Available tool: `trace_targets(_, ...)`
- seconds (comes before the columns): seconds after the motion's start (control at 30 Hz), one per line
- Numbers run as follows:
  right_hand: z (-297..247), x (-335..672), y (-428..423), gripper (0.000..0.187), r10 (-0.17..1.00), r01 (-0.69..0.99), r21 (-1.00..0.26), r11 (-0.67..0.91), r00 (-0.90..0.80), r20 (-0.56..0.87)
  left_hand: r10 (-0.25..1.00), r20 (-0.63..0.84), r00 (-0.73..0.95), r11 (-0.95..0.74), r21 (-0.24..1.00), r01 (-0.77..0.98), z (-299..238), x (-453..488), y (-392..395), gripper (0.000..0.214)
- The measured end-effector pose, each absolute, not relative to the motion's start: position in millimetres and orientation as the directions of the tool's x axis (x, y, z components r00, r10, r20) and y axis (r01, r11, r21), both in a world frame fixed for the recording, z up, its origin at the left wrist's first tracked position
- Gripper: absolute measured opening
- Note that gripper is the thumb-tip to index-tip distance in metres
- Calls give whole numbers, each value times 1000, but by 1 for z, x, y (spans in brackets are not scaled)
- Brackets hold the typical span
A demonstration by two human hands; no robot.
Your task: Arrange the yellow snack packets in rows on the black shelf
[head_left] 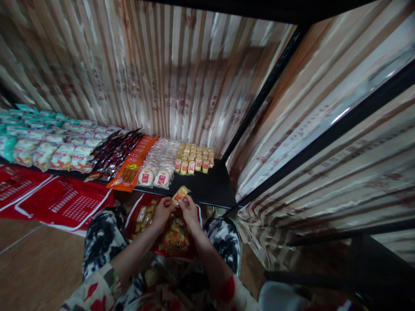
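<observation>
A small yellow wrapped snack packet is held up just in front of the black shelf's edge. My right hand pinches its lower right side. At its lower left, my left hand has its fingers closed on the packet's edge. Beneath both hands sits a red bag with a white rim, holding loose wrapped snacks and yellow packets. On the shelf beyond stand rows of similar yellow packets, beside clear-wrapped round white crackers.
Orange snack bags, dark red packets and white-and-teal bags line the black shelf leftward. Black frame bars rise at the right before a pleated curtain. Red printed bags lie at lower left.
</observation>
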State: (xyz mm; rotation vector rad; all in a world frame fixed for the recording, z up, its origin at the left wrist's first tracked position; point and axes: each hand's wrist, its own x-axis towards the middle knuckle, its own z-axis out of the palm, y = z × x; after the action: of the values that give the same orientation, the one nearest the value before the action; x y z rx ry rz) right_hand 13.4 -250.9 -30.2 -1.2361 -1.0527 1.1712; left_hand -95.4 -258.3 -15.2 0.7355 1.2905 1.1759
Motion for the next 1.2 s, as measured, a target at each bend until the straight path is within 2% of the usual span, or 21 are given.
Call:
trace_targets(0.1, -28, 27, -225, 26, 985, 175, -985, 2, 168, 32, 939, -240, -246, 226, 971, -82, -21, -94, -250, 25)
trace_targets(0.2, -22, 35, -198, 28, 970, 418, -908, -4, 224, 99, 961, -211, -179, 206, 977, -48, -21, -88, -240, 27)
trace_targets(0.27, -17, 35, -182, 32, 963, 495, -868, -17, 241, 119, 973, -186, -136, 179, 982, -60, -18, -81, -231, 30)
trace_targets(0.4, -15, 29, -155, 35, 964, 516, -857, -3, 228, 134, 981, -168, -101, 159, 983, -97, -14, -68, -210, 36)
trace_targets(0.7, -32, 27, -122, 19, 950, 600, -799, 46, 222, 221, 968, -246, -49, 239, 964, -118, -21, -59, -168, 51)
trace_targets(0.93, -40, 22, -116, 17, 948, 538, -838, 93, 209, 239, 981, -184, -58, 182, 982, -44, -14, -57, -162, 46)
trace_targets(1.07, -43, 21, -118, 16, 932, 503, -848, 166, 201, 302, 982, -174, -73, 172, 984, -39, -12, -56, -160, 47)
trace_targets(1.2, -44, 23, -120, 23, 918, 478, -838, 264, 143, 371, 985, -150, -83, 145, 987, -62, -13, -55, -157, 48)
